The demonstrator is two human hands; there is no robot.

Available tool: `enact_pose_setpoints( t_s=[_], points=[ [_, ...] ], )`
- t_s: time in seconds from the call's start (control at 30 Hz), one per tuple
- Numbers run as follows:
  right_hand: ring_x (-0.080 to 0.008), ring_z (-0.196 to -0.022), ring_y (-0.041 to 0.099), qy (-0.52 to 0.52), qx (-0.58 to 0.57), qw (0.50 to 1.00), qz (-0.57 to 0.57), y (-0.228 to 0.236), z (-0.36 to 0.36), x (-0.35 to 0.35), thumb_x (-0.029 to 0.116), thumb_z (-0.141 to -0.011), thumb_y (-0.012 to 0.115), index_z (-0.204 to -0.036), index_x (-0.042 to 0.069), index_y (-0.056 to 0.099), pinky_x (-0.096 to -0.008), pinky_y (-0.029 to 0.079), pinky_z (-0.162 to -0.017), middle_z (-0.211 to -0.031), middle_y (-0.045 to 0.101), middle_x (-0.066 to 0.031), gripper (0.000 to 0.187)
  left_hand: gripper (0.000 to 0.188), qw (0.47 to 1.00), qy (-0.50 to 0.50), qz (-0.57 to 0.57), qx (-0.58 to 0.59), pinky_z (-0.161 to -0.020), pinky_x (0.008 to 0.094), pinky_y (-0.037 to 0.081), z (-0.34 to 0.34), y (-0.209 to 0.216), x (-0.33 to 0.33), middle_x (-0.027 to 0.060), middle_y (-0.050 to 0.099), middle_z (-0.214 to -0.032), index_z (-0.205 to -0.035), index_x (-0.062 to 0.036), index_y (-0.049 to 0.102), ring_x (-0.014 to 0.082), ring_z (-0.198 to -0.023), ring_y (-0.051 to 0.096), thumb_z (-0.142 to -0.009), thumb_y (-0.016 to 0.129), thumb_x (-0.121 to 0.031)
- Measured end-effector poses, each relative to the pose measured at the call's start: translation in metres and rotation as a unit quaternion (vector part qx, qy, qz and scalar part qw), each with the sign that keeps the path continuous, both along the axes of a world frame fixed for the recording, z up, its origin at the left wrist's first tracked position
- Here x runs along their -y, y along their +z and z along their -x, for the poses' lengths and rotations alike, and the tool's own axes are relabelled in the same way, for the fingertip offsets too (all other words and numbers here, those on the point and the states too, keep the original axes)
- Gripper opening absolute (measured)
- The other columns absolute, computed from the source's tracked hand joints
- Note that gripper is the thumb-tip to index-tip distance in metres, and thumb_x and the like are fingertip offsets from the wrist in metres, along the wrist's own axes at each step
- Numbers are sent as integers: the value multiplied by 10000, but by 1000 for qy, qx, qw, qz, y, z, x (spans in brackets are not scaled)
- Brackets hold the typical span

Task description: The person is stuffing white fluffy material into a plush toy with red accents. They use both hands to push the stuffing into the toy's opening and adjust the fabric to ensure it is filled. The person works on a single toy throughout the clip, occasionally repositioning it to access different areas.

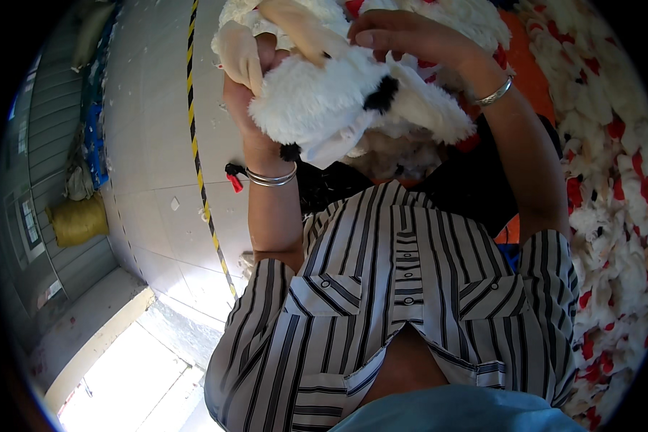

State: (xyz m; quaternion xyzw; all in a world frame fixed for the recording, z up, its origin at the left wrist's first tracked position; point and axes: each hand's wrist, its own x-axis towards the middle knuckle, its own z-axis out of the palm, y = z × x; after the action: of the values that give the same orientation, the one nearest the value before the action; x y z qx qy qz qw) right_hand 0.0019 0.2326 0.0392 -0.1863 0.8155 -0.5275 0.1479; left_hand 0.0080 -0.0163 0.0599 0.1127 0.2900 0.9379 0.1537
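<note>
A limp, fluffy white plush toy skin [317,97] with black patches and smooth beige parts hangs in front of my chest near the top of the head view. My left hand [246,101] grips it at its left side, the fingers partly hidden behind the fabric. Over its upper right side is my right hand [417,42], its fingers loosely bent and apart; whether they touch the fur I cannot make out. Under and behind the toy skin lie more white plush pieces [475,25] with red parts.
A large heap of white, red and black plush pieces [612,237] fills the right side. Orange material [529,65] shows beside it. Black-and-yellow tape [199,165] runs along the tiled floor [147,122] at left. Farther left stands a yellow sack [79,219].
</note>
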Motion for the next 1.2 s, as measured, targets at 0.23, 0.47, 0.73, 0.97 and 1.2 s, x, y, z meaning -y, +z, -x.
enact_pose_setpoints(
  t_s=[0.23, 0.47, 0.73, 0.97, 1.2],
  points=[
    [-103, -867, 608, -8, 101, 949, 300, 29, -7, 18, 241, -923, 653, -1206, 44, 644, -271, 496, -728, -981, 670, -38, 345, 222, 984, -10, 167, -67, -667, 271, 411, 8, 4, -11, 11, 438, -746, -884, -76, 474, 138, -724, 461, -999, 409, -255],
    [-94, -715, 579, -194, 4, 938, 286, 23, 24, -42, 227, -969, 615, -1125, 55, 666, -236, 447, -594, -910, 659, 1, 237, 271, 961, 254, 109, -17, -946, 413, 476, 37, 11, 31, 77, 602, -962, -1004, -55, 572, 218, -923, 575, -1003, 440, -292],
    [-154, -806, 653, -235, -567, 784, -89, 36, 19, -81, 72, -860, 723, -1108, 12, 630, -300, 514, -649, -966, 667, -62, 271, 232, 886, 372, 232, -151, -1060, 480, 431, 26, 56, 65, 39, 609, -1237, -1156, -192, 629, 266, -1216, 543, -996, 516, -315],
    [-87, -569, 500, -93, -32, 929, 357, 52, 6, -71, 89, -988, 570, -991, -13, 619, -251, 434, -526, -737, 578, -14, 113, 168, 885, 198, 373, -196, -851, 396, 533, 25, 33, 124, 52, 662, -1088, -1005, -138, 683, 218, -974, 642, -981, 517, -142],
    [-69, -548, 476, -130, -184, 971, 80, 49, -13, -6, 41, -941, 520, -1021, 42, 670, -247, 397, -512, -645, 542, -3, 169, 211, 587, 49, 777, -222, -922, 372, 482, 52, -71, 112, 102, 655, -1129, -1112, -28, 641, 228, -1057, 613, -937, 593, -135]
  ],
)
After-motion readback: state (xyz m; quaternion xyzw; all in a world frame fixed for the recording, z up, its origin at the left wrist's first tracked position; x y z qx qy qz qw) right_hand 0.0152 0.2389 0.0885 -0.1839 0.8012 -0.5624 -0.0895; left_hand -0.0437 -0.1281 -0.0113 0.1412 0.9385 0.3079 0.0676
